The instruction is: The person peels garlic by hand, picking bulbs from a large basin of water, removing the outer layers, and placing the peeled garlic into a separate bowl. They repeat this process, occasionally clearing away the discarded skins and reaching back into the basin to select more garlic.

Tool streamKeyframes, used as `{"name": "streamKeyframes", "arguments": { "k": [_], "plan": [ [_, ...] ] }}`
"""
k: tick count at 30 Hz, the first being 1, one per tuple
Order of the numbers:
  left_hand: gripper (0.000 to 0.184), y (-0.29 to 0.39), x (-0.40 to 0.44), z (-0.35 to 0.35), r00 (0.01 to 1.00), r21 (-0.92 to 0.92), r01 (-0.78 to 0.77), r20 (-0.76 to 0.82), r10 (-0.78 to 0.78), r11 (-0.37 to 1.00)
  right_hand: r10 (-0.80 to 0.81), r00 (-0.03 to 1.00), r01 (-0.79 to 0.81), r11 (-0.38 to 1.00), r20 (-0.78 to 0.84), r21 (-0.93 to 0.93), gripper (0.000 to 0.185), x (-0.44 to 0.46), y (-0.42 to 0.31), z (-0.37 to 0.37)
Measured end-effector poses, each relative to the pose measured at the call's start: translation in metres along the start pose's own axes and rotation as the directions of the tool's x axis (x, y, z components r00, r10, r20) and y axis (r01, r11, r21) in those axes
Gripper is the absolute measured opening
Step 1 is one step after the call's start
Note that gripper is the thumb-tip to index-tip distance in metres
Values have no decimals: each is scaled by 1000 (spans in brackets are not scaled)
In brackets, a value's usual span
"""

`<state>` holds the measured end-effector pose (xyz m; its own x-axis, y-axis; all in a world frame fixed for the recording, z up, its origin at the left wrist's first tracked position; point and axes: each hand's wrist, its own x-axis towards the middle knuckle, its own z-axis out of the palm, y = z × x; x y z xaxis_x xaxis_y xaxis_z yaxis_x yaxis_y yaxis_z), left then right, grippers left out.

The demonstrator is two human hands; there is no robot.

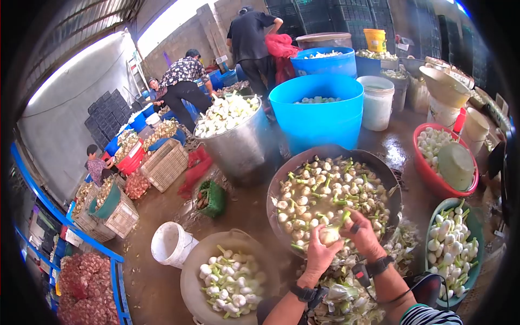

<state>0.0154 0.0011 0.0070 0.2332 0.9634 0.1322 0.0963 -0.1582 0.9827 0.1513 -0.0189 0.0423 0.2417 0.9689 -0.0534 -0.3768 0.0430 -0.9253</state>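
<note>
My left hand (320, 250) is closed round a pale garlic bulb (329, 235), over the near edge of a wide dark basin (275, 189) of bulbs in cloudy water. Close beside it, my right hand (362, 230) has its fingers pinched on the green stem of the same bulb. Peeled leaves and husks (346, 295) are heaped beneath my forearms. To the lower left, a grey basin (194, 290) contains white bulbs with short green stems. A green tub (475, 271) at the right is filled with similar bulbs.
A white bucket (172, 245) lies tilted at the left of the basins. Beyond them stand a metal pot (238, 151) heaped with bulbs and a blue tub (319, 122). A red basin (468, 187) is at the right. Several people work farther back.
</note>
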Motion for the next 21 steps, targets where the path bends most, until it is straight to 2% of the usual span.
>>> {"name": "streamKeyframes", "arguments": {
  "k": [2, 3, 4, 6, 9, 12, 13, 16, 18, 20, 21],
  "plan": [
    [66, 12, -5, 4, 951, 379, -236, -97, 292, 895, -44, 995, 46, 999, 90, -19, 36, -1, 19, 4],
    [69, 12, -6, 7, 925, 380, -300, -107, 364, 875, -135, 991, 136, 954, 25, -266, 33, -5, 21, 11],
    [68, 11, -7, 7, 922, 378, -314, -100, 375, 871, -170, 985, 163, 949, -6, -269, 30, -5, 27, 11],
    [67, 10, -9, 7, 912, 374, -341, -92, 400, 863, -73, 997, 66, 947, -8, -315, 29, -5, 28, 6],
    [65, 10, -11, -4, 957, 261, -272, -30, 290, 926, -150, 983, 176, 940, 108, -291, 30, -19, 6, 14],
    [63, 4, -10, -6, 966, 135, -257, -5, 260, 957, -206, 956, 279, 857, 208, -434, 29, -18, 4, 2],
    [63, -4, -7, -7, 977, -12, -207, 44, 208, 978, -159, 952, 266, 856, 262, -443, 28, -19, 1, -3],
    [64, -13, -2, -14, 981, -206, -20, 185, 59, 978, -184, 919, 342, 810, 348, -476, 27, -17, 4, -17],
    [62, 0, -4, -19, 940, -446, 206, 338, -49, 871, -186, 934, 305, 861, 305, -406, 25, -22, 1, -13],
    [59, 9, -8, -26, 853, -593, 471, 495, -166, 653, -204, 933, 320, 850, 298, -419, 27, -27, -3, -17],
    [55, 1, -8, -22, 865, -622, 441, 486, -123, 647, -223, 950, 301, 836, 217, -458, 25, -20, 14, -23]
  ]
}}
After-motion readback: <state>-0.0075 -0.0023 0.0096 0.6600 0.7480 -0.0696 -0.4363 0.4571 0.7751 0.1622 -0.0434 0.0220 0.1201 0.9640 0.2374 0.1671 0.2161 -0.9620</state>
